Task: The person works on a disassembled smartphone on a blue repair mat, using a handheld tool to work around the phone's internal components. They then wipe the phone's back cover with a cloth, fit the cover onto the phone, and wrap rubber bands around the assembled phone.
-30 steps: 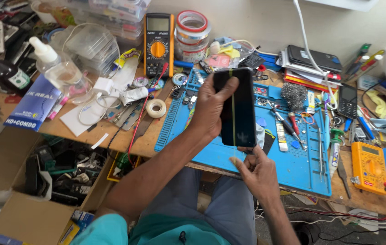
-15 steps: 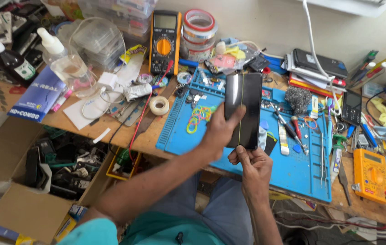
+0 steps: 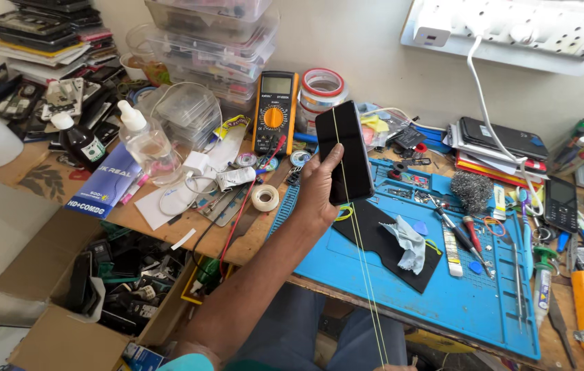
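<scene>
A thin yellow wire (image 3: 364, 275) is drawn taut from the lower frame edge, where the right hand is out of view so its grip cannot be told, up across the face of a black slab-shaped smartphone (image 3: 344, 152). The phone is clasped upright from behind by the left hand (image 3: 319, 189), above a blue silicone work mat (image 3: 470, 306). The wire is best kept taut and flat against the glass. Beyond, a cluttered wooden counter (image 3: 161, 227) carries a yellow multimeter (image 3: 275, 113), a tape roll (image 3: 264, 198) and stacked clear boxes (image 3: 216, 27) against a pale wall.

Blue mat (image 3: 484, 309), multimeter (image 3: 275, 111), tape roll (image 3: 264, 198), steel wool (image 3: 471, 190).
</scene>
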Demonstrator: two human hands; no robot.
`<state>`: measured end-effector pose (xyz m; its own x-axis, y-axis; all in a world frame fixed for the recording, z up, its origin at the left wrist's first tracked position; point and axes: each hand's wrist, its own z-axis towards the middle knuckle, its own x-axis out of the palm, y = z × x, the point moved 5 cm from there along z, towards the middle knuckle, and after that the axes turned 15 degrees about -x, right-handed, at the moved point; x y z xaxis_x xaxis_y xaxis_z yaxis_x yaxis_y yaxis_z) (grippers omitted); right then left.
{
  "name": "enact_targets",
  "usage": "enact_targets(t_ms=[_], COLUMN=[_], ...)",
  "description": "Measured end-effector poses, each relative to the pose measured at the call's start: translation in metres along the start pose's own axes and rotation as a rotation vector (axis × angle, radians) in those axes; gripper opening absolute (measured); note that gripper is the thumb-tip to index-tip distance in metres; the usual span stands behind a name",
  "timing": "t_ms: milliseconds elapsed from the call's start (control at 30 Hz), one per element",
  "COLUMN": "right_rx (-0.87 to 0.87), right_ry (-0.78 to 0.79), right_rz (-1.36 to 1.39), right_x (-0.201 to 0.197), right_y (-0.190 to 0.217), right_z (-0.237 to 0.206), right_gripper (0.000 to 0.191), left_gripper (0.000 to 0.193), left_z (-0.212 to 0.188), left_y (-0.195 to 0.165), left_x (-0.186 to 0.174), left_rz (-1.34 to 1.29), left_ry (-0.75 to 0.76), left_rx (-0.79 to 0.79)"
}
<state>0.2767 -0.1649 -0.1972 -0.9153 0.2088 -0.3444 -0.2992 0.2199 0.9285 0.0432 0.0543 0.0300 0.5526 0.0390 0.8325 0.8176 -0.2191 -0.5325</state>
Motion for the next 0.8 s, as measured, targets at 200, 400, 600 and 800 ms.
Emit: enact_targets(t_ms=[200,400,600,800], right_rx=[0.073,0.093,-0.123,-0.266], right_ry=[-0.085,-0.247,-0.015,0.486], right_rz=[0.127,0.442,1.618,2.030], right_x=[-0.001,-0.016,-0.031,-0.016], right_y=[-0.009,-0.040,0.012,0.170], right_z=[0.006,0.016,0.007,-0.064], right_gripper=[0.027,0.034,0.041,0.113], left_gripper=[0.021,0.023,0.021,0.028], left_z=[-0.003,-0.021,-0.045,-0.081], left_y=[-0.003,0.003,0.025,0.037], left_x=[-0.001,0.006,0.011,0.027], left_rz=[-0.028,-0.198,-0.524,-0.213], left_ry=[0.060,0.183,0.323,0.380], left_rx=[-0.016,-0.081,-0.183,-0.005])
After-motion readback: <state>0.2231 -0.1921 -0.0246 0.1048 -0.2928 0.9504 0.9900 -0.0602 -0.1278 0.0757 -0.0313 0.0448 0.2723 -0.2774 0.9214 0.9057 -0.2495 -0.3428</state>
